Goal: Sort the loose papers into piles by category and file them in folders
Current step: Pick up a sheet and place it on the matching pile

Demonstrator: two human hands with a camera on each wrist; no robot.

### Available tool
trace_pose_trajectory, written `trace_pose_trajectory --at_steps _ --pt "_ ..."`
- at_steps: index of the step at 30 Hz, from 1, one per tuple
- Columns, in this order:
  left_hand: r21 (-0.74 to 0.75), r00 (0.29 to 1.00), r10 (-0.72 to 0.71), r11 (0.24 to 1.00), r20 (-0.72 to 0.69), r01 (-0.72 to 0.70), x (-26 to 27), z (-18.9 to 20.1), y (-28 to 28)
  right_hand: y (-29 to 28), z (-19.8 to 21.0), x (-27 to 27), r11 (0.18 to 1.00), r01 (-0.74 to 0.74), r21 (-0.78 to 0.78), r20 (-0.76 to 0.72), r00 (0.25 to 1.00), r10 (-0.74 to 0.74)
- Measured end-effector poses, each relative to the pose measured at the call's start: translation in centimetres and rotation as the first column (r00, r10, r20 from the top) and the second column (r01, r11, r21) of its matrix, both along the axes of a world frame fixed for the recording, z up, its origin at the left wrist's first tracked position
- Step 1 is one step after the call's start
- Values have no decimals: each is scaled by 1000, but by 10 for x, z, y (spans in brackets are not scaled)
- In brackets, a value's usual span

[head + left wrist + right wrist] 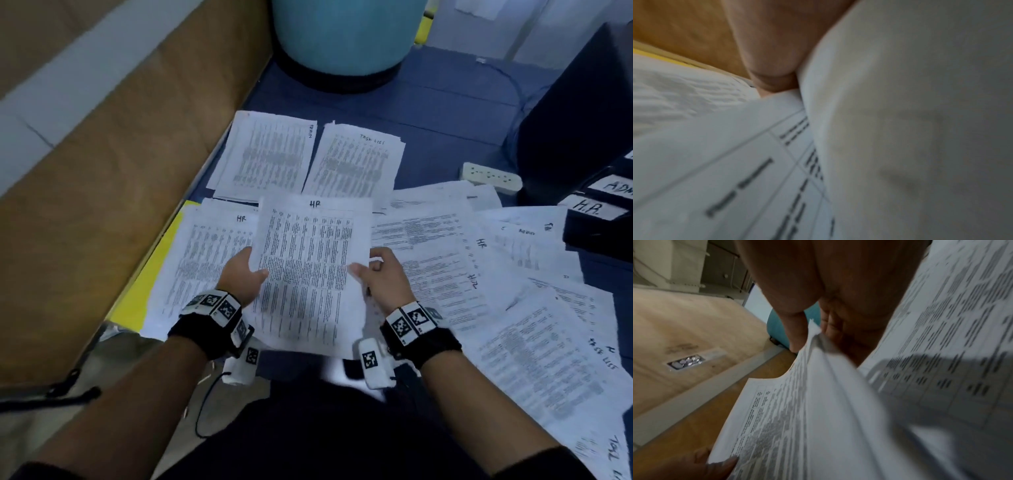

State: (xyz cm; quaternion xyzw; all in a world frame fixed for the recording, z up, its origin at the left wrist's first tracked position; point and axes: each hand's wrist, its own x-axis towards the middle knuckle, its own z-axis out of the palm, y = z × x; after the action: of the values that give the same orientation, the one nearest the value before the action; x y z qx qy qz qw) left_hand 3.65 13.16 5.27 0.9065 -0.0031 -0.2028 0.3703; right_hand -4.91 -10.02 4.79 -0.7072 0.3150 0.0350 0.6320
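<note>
Paper sorting is partly done: we are gripping an HR sheet [310, 270] in both hands, left hand [241, 274], right hand [380, 277]; three piles [267, 154] are lying at twelve o'clock, loose sheets [507, 284] at three, folders [596, 219] still waiting.

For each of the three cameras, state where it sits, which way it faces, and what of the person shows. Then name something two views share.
Head: on the head, facing down and forward at the held HR sheet; left hand and right hand grip it.
Left wrist: along the left hand; a blurred finger against paper.
Right wrist: along the right hand; fingers pinch the sheet's edge.
Shared: head and right wrist both show the sheet and the teal container.
</note>
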Motion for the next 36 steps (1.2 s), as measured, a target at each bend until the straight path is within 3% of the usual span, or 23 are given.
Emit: trace_pose_trajectory --at_steps 8,15,19,21,24,28,32,36 --pt "224 987 155 961 46 -162 49 -25 129 46 -20 24 997 -36 62 -58 998 39" --pt "383 994 108 918 15 -105 73 -50 158 51 -27 14 999 32 18 -69 997 -31" --pt "380 980 197 904 35 -195 69 -42 139 43 -25 3 998 60 -19 -72 996 -61" --pt "372 979 172 906 106 -200 69 -35 124 36 -24 -2 997 71 -30 -73 995 -73" --pt "136 990 -23 991 137 4 70 -16 84 24 -21 -11 996 72 -57 -77 994 -76" --pt "-133 976 -217 967 26 218 53 10 14 0 -17 -31 993 106 -53 -99 989 -111" --pt "-156 922 -386 912 -19 378 24 16 -56 -39 -25 -63 985 147 -91 -161 974 -160" --pt "-70 845 -534 843 -9 533 -3 -1 -113 -80 -32 -100 955 229 -189 -222 937 -269"
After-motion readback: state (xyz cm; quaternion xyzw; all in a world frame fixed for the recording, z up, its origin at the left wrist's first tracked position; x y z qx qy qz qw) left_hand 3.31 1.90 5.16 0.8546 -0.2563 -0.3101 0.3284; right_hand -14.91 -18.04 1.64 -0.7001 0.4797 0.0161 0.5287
